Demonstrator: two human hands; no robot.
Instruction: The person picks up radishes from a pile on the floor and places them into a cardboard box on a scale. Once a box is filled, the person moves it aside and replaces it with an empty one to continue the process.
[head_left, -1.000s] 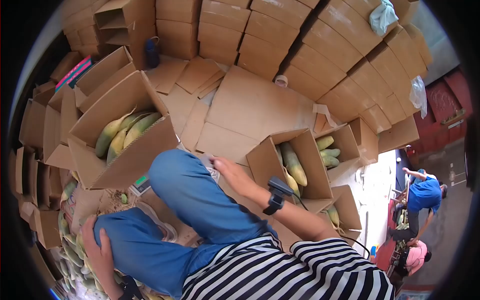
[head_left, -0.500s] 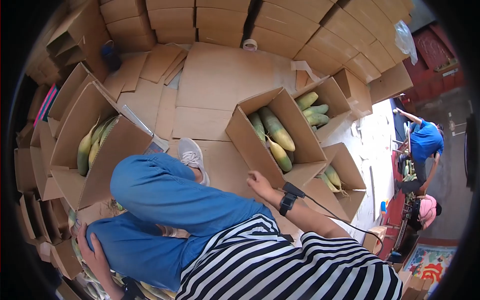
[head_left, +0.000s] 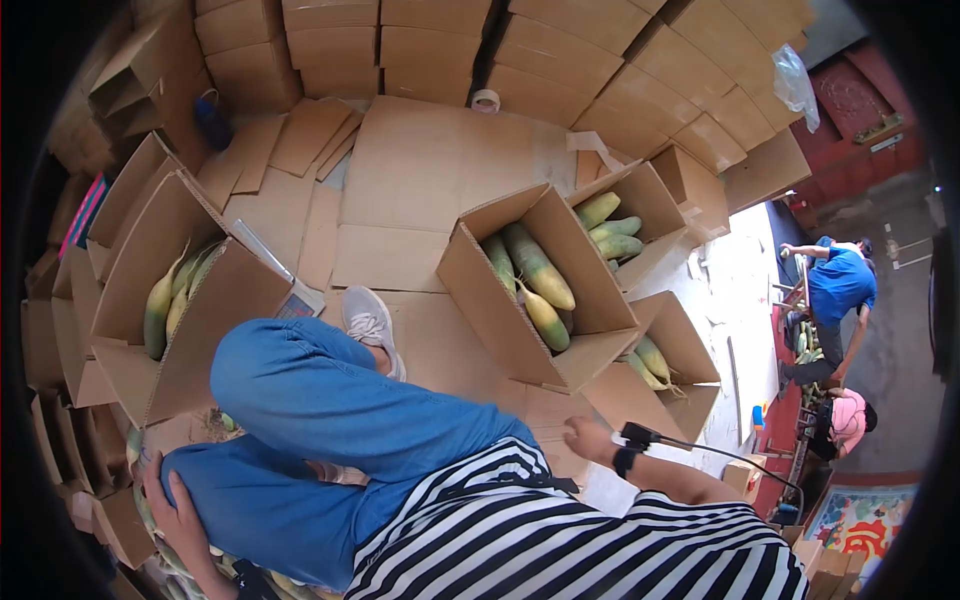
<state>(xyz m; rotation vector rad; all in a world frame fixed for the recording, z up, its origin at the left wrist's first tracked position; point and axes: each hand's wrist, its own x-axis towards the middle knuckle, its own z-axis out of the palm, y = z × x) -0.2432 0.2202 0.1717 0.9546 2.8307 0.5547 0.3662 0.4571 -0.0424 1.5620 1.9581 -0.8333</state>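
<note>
My left hand (head_left: 180, 522) lies with its fingers spread on the blue jeans at my knee, holding nothing. Beside the box flaps at the right is my right hand (head_left: 590, 440), its fingers loosely curled, with no object visible in it. A cable runs from a black device at that wrist. The nearest open carton (head_left: 590, 285) holds green-and-yellow radishes (head_left: 540, 265). Behind it, another carton (head_left: 655, 200) contains more radishes (head_left: 612, 232). Radishes (head_left: 652, 358) also show in a lower carton (head_left: 690, 340). At the left, an open carton (head_left: 225, 320) has radishes (head_left: 165, 305) inside.
Stacked cartons (head_left: 430, 50) line the back. Flat cardboard (head_left: 400, 180) covers the floor, with a tape roll (head_left: 486, 100) near the stacks. More radishes lie beneath my left hand. Two people, one in blue (head_left: 842, 285) and one in pink (head_left: 848, 422), are far right.
My right hand has moved right and down, away from the nearest carton. The view has shifted slightly. My left hand stays on the knee.
</note>
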